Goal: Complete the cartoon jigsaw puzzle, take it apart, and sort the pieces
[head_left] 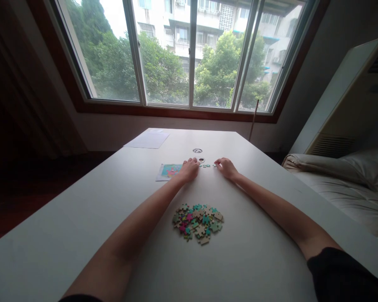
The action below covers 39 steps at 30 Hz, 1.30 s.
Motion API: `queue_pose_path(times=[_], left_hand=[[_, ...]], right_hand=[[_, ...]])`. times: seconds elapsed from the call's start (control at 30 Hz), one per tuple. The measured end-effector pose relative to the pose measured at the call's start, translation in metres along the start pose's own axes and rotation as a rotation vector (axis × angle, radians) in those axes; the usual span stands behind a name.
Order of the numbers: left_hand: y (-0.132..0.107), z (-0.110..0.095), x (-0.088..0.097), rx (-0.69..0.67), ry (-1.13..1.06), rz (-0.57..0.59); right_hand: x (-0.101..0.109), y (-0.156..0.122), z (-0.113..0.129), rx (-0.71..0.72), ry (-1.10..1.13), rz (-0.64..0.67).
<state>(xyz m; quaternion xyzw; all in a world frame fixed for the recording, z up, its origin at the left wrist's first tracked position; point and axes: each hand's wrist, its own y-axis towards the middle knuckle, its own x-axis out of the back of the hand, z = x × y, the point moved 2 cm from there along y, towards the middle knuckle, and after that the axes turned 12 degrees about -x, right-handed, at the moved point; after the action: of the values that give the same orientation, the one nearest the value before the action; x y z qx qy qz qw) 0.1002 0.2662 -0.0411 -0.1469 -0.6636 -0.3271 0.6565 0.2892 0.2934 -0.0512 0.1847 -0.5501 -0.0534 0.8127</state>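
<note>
Seen palm-down at frame centre: left hand [189, 169] and right hand [227, 167], fingertips set at either end of a short row [208, 165] of joined puzzle pieces. Whether either grip is closed on a piece cannot be told. A picture sheet [167, 172] lies just left of the left hand. The pile [198, 223] sits lower centre on the counter [82, 218], between the forearms. Step judged: row assembly. A matching piece from the pile is judged to be needed next.
</note>
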Motion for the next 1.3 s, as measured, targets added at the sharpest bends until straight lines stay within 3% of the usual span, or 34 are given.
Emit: queue_pose_path(times=[0.57, 0.77, 0.87, 0.97, 1.07, 1.3], left_hand=[[-0.003, -0.003, 0.007, 0.026, -0.004, 0.006], [-0.015, -0.011, 0.024, -0.066, -0.054, -0.049], [-0.031, -0.019, 0.034, -0.175, -0.118, -0.047], [-0.053, -0.030, 0.038, -0.284, -0.201, 0.000], [-0.075, -0.043, 0.040, -0.359, -0.323, 0.002], [-0.099, -0.061, 0.041, -0.387, -0.618, -0.016]], right_hand=[[0.001, -0.002, 0.003, -0.044, 0.033, 0.010], [0.024, -0.020, 0.019, 0.056, 0.113, 0.034], [0.043, -0.041, 0.032, 0.184, 0.186, 0.155], [0.059, -0.069, 0.045, 0.402, 0.319, 0.485], [0.069, -0.096, 0.052, 0.486, 0.330, 0.706], [0.069, -0.115, 0.060, 0.502, 0.329, 0.732]])
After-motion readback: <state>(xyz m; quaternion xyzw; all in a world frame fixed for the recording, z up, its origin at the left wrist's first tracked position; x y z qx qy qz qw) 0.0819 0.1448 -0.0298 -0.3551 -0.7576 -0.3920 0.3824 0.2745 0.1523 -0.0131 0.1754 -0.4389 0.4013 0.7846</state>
